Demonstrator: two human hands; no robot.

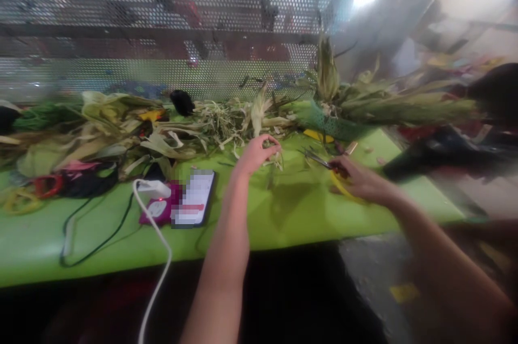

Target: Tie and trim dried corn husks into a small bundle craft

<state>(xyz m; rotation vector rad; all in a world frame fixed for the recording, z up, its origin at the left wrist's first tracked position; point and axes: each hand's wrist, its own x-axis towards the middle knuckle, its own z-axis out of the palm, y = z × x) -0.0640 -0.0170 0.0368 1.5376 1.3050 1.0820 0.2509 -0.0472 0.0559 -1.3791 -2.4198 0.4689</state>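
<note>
My left hand [258, 153] reaches over the green table [283, 214] and pinches a small bunch of dried husk strips [275, 157] at the edge of a long pile of corn husks [162, 133]. My right hand [358, 179] is closed on yellow-handled scissors [324, 162], whose blades point left toward the left hand. Motion blurs the right hand.
A phone [196, 198] lies on the table beside a pink device [156, 210] with a white charger cable [156, 257]. A black cable [97, 236] loops at left. Corn cobs and husks [388, 103] lie at right. A perforated metal screen [162, 20] backs the table.
</note>
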